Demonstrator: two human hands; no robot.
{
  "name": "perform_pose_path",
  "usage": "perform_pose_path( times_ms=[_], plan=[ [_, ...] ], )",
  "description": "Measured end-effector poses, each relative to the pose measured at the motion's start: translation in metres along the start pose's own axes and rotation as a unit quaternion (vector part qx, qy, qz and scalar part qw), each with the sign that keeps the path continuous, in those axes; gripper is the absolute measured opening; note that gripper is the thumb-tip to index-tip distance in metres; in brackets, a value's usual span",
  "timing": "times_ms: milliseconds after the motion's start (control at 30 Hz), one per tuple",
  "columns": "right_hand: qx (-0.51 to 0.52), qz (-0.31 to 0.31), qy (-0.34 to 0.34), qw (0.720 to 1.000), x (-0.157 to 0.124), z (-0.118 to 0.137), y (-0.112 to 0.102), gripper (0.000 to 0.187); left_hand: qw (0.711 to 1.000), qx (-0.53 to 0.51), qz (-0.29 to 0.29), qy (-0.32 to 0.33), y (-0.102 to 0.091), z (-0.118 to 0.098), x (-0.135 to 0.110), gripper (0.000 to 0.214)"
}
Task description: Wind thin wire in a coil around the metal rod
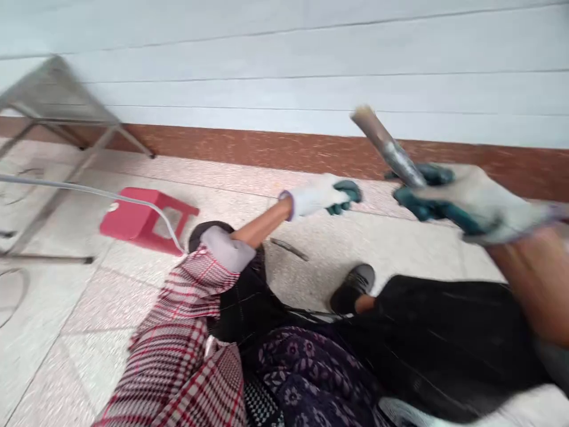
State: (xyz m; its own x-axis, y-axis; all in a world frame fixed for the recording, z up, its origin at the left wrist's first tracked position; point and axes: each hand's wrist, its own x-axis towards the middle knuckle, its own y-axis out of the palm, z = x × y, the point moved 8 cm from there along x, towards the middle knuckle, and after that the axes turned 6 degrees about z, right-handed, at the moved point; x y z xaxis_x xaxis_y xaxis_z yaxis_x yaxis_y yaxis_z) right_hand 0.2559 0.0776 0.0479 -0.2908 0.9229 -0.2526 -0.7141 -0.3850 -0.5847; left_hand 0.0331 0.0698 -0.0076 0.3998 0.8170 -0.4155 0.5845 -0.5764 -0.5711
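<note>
My right hand (462, 201), in a white glove with dark green fingers, grips a short round stick (386, 142). The stick slants up to the left; its far end is brown and pale-tipped, and the part near my hand looks grey and silvery. My left hand (329, 197), gloved the same way, is apart from the stick, low over the floor. Its fingers are curled, and I cannot make out anything in them. A thin dark piece (290, 249) lies on the floor below my left hand, its kind unclear.
A red plastic stool (133, 219) lies on its side at the left, with a grey cable (102, 193) passing over it. Behind it stands a metal-legged table (66, 98). A white panelled wall (249, 71) with a brown base strip (231, 148) runs across the back.
</note>
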Motion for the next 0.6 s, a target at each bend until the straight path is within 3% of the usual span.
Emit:
perform_pose_path(
  times_ms=[67,100,167,200,300,400,500,600],
  plan=[
    [0.098,-0.024,0.006,0.995,0.025,-0.003,0.006,0.044,0.999,-0.012,0.021,0.037,0.012,-0.012,0.017,0.024],
    [0.075,-0.039,0.011,0.996,0.038,-0.007,0.006,0.045,0.998,-0.014,0.027,0.050,0.016,-0.013,0.021,0.026],
    [-0.095,-0.057,0.018,0.994,0.057,-0.012,0.007,0.038,0.997,-0.010,0.033,0.063,0.019,-0.008,0.026,0.025],
    [-0.214,-0.042,0.021,0.976,0.062,-0.013,0.012,0.033,0.997,-0.006,0.036,0.067,0.018,-0.004,0.027,0.022],
    [-0.433,0.109,0.056,0.893,0.063,-0.030,0.044,0.029,0.999,0.022,0.017,0.044,0.004,0.010,0.032,0.017],
    [-0.481,0.197,0.040,0.853,0.050,-0.037,0.064,0.028,0.999,0.050,-0.003,0.016,-0.009,0.021,0.040,0.015],
    [-0.454,0.217,0.034,0.864,0.041,-0.038,0.062,0.022,0.998,0.065,-0.010,0.011,-0.013,0.028,0.045,0.015],
    [-0.339,0.264,0.031,0.902,0.032,-0.033,0.058,0.016,0.998,0.051,-0.006,0.026,-0.011,0.028,0.042,0.014]
  ],
)
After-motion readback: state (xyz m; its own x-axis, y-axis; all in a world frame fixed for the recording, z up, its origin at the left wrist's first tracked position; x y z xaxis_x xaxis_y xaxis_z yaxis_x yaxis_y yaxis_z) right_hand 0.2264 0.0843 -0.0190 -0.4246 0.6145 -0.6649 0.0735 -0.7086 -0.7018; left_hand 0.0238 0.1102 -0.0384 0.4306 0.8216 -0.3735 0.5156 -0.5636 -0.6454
